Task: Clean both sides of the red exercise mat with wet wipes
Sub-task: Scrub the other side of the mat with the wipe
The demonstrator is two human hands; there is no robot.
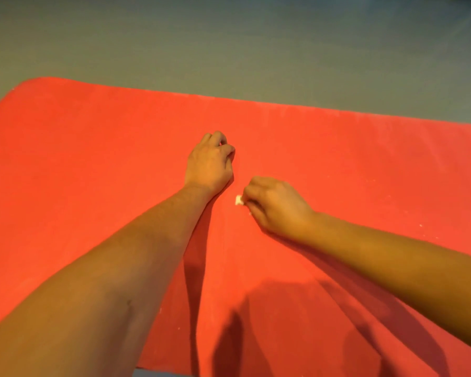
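Grey floor (229, 44) under matte red mat (93, 159).

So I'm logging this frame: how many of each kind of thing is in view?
Red mat: 1
Hands: 2, left hand, right hand
White wipe scrap: 1
Total: 4

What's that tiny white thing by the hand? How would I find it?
Find the big red mat lying on the grey floor. Near its middle are two hands; look at the fingertips of the right hand. The white bit pokes out there, much bigger than the pale specks scattered to the right.
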